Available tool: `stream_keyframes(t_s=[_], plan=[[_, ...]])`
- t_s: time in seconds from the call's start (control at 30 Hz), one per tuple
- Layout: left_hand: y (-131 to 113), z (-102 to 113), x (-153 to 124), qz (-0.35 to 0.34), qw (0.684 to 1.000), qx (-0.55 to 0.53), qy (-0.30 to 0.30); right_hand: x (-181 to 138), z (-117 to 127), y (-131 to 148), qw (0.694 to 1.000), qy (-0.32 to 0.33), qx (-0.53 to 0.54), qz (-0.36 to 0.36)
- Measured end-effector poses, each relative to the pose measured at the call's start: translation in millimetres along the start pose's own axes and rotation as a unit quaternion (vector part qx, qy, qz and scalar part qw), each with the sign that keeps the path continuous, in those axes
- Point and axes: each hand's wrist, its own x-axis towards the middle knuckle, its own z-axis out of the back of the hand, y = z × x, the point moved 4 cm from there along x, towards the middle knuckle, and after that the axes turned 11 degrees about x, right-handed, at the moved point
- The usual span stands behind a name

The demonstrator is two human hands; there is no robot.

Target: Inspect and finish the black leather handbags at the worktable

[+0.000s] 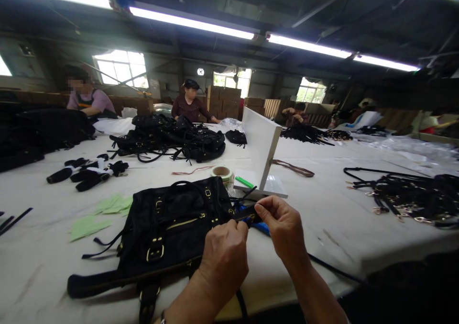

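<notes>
Two hands [226, 248] pinching black strap [246, 212], black bag [175, 214] alongside; white table [301, 185]

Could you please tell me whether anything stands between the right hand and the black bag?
Nothing visible blocks the way: the right hand pinches a black strip beside the black bag. The upright white panel stands farther back, not between them.

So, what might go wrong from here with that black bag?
The right hand pinches a narrow black strap between thumb and finger, so its grip might slip. The tape roll sits close to the far edge of the black bag, so shifting the bag could knock it.
</notes>
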Motion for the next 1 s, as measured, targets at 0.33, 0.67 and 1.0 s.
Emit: stream_keyframes(t_s=[0.33, 0.67, 1.0], plan=[[19.7, 1.6, -16.1, -0.066, 0.974, 0.124, 0.179, 12.6, 12.4, -18.7, 0.997, -0.075, 0.030, -0.022], [13.3, -3.0, -28.7, -0.069, 0.968, 0.112, 0.212, 16.9, 14.8, -25.0, 0.997, -0.076, 0.016, -0.016], [36.2, 7.4, 41.3, -0.078, 0.994, -0.069, 0.032, 11.4, 32.7, -27.8, 0.990, -0.046, -0.106, 0.085]])
